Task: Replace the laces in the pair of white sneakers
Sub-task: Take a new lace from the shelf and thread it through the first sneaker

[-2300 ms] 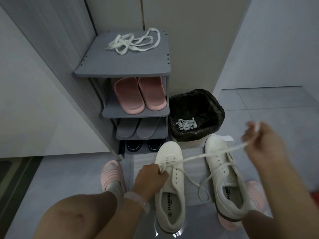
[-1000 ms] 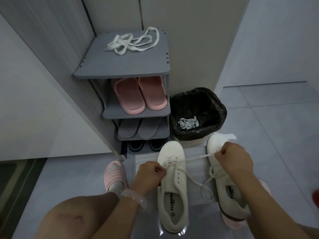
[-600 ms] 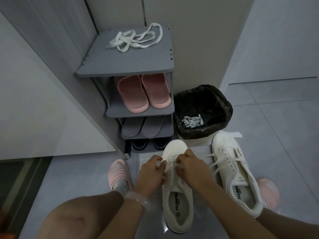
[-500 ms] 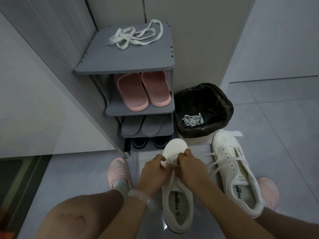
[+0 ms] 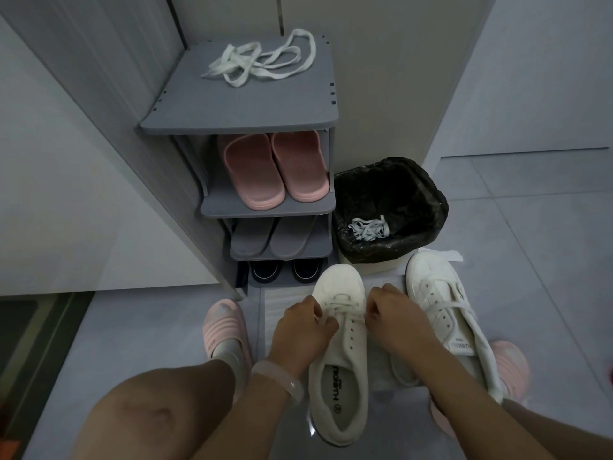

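On grey tiled floor (image 5: 139, 330): left hand (image 5: 300, 330) and right hand (image 5: 396, 315) each pinching flat white lace (image 5: 346, 314) on left white leather sneaker (image 5: 340, 366).

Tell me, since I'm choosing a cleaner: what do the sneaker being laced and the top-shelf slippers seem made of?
The sneaker looks like smooth white leather or faux leather, faintly sheened, with punched eyelets. The pink slippers look like matte moulded foam or rubber: one-piece, with ribbed footbeds.

Grey floor (image 5: 547, 244) carries two white sneakers (image 5: 341, 353), a lined bin (image 5: 391, 207) and shelf rack (image 5: 245, 104) (laces on top).
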